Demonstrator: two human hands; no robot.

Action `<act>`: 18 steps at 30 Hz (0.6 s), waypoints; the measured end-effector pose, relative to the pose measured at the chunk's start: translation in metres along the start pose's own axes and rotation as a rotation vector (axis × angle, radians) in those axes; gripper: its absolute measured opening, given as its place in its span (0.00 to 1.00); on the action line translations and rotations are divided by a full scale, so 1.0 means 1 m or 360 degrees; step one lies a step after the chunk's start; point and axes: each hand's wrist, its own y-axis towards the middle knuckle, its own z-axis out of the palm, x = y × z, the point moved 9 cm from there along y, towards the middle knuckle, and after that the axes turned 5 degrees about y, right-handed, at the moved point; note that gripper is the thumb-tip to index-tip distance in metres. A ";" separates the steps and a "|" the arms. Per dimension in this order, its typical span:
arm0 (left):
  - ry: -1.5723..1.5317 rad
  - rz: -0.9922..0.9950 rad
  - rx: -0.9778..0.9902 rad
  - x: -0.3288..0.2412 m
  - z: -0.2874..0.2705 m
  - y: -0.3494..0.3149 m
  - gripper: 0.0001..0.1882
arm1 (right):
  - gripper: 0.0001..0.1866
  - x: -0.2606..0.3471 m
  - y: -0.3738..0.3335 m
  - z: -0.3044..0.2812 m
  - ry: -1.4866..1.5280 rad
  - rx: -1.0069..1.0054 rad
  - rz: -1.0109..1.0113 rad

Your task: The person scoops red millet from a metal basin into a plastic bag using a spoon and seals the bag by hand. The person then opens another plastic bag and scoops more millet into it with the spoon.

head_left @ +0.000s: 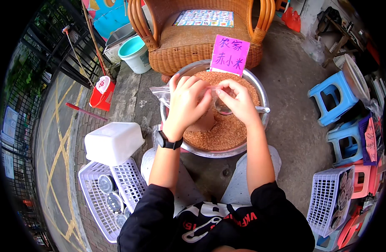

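Observation:
A clear plastic bag [204, 121], its lower part filled with reddish-brown grain, stands in a round metal basin [264, 90]. My left hand [184, 101] pinches the bag's top edge, and loose plastic [159, 92] sticks out beyond its wrist side. Close beside it, my right hand [238, 102] grips the same edge between thumb and fingers. More of the loose grain [230, 136] fills the basin around and under the bag. To the right of the bag, a ladle lies on the grain, its handle [263, 109] reaching over the rim; my right hand partly hides it.
A pink sign [230, 52] stands at the basin's far edge, before a wicker chair [201, 52]. Left are a white tub [114, 144], a basket of round lidded containers [92, 206] and a red bucket [103, 95]. Blue stools [333, 98] and another basket [325, 206] are right.

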 end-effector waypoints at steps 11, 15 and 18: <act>-0.0147 -0.0031 -0.0053 0.000 0.002 -0.005 0.05 | 0.03 0.018 -0.003 0.004 -0.0279 0.0005 -0.0275; -0.0187 -0.0052 -0.0031 0.003 0.003 -0.005 0.04 | 0.03 0.017 -0.003 0.003 -0.0311 0.0004 -0.0290; -0.0171 -0.0044 -0.0037 0.004 0.003 -0.005 0.04 | 0.04 0.008 -0.002 0.006 -0.0213 0.0038 -0.0130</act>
